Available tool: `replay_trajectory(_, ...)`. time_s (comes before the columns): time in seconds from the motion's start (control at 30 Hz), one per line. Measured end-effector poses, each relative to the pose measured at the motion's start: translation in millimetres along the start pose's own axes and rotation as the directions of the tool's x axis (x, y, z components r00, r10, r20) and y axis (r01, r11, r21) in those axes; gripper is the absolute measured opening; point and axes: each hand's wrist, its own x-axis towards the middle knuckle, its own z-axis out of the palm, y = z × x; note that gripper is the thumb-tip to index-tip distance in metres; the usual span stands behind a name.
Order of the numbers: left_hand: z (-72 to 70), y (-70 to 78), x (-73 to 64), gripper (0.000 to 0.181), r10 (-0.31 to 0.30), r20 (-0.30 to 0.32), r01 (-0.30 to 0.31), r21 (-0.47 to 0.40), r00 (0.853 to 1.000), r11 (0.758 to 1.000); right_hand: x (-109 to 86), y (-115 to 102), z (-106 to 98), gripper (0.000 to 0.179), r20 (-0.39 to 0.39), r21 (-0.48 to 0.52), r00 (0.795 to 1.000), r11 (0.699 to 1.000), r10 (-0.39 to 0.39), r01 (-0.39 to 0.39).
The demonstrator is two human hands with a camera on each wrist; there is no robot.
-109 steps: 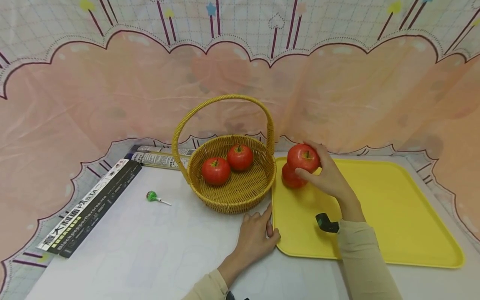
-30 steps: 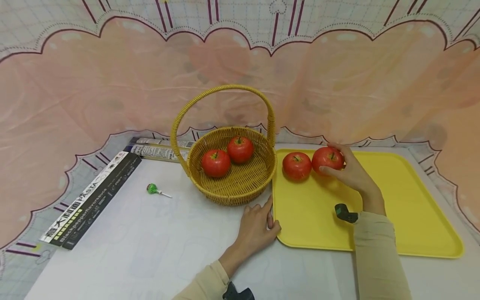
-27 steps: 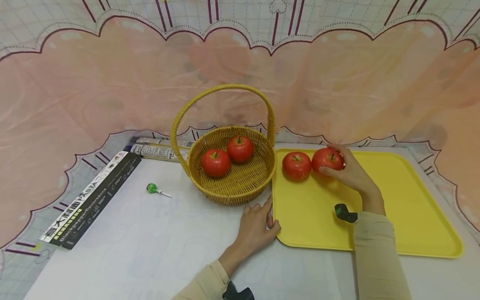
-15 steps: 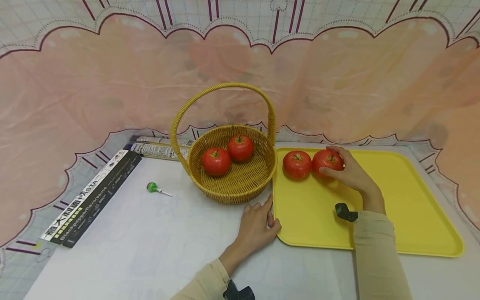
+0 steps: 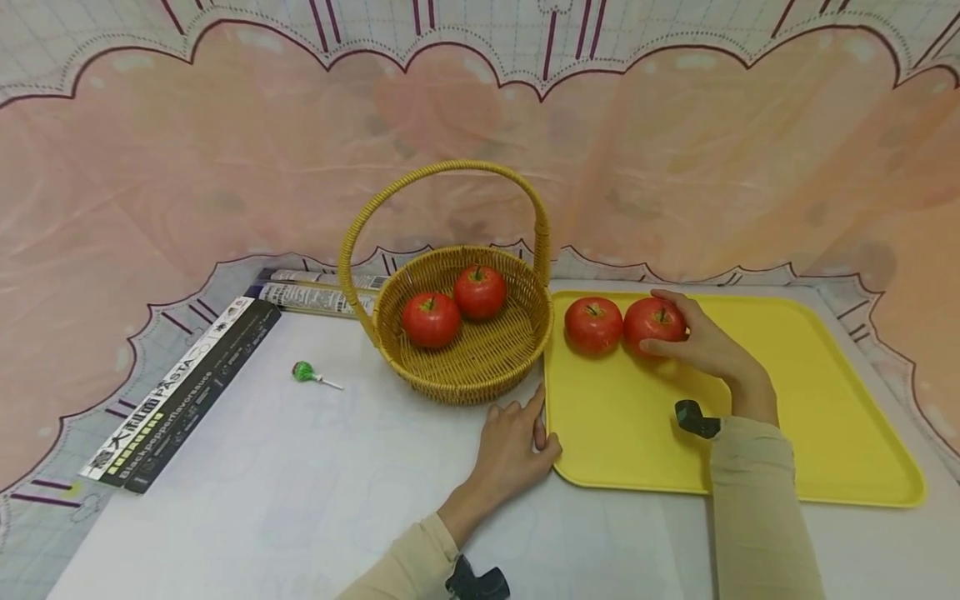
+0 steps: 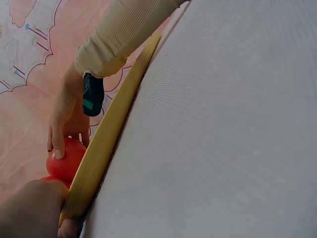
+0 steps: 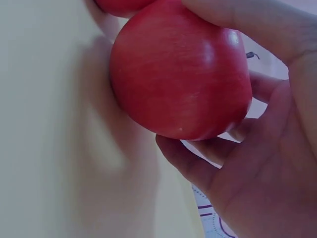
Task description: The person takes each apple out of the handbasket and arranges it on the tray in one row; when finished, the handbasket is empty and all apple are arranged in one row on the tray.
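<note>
My right hand [image 5: 701, 340] grips a red apple [image 5: 651, 325] on the yellow tray [image 5: 622, 425], thumb on the near side and fingers on the far side. In the right wrist view the same apple [image 7: 183, 74] sits between thumb and fingers. Another red apple [image 5: 593, 325] lies close against its left side on the tray. My left hand [image 5: 508, 446] rests at the tray's left edge, its index finger straight along the rim and its thumb at the near corner. Left of the tray stands a woven basket [image 5: 480, 387] with two red apples [image 5: 431, 320] inside.
A green lollipop [image 5: 303, 372] lies on the white table [image 5: 300, 483], left of the basket. Dark pasta boxes [image 5: 187, 392] lie further left, and clear-wrapped packets [image 5: 315, 296] lie behind the basket's left side. A patterned cloth [image 5: 300, 167] hangs at the back.
My right hand has moved right and down with the apple, from above the other tray apple to the tray beside it. Lately it has barely moved. My left hand stays put.
</note>
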Motion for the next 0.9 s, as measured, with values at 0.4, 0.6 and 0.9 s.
replay_trajectory(0.4, -0.2, 1.3, 0.0, 0.065, -0.018, 0.016, 0.018, -0.008, 1.0, 1.0, 0.5, 4.0, -1.4, 0.092, 0.012, -0.005, 0.997, 0.997, 0.078, -0.078)
replay_trajectory(0.6, 0.1, 1.8, 1.7, 0.065, -0.01, 0.018, 0.01, -0.015, 1.0, 1.0, -0.4, 2.3, -3.4, 0.093, 0.021, -0.022, 0.996, 0.996, 0.09, -0.089)
replay_trajectory(0.9, 0.1, 2.5, 1.5, 0.065, -0.01, 0.012, 0.01, -0.019, 1.0, 1.0, 0.9, -2.4, -2.8, 0.077, -0.094, 0.033, 0.995, 0.999, -0.033, 0.036)
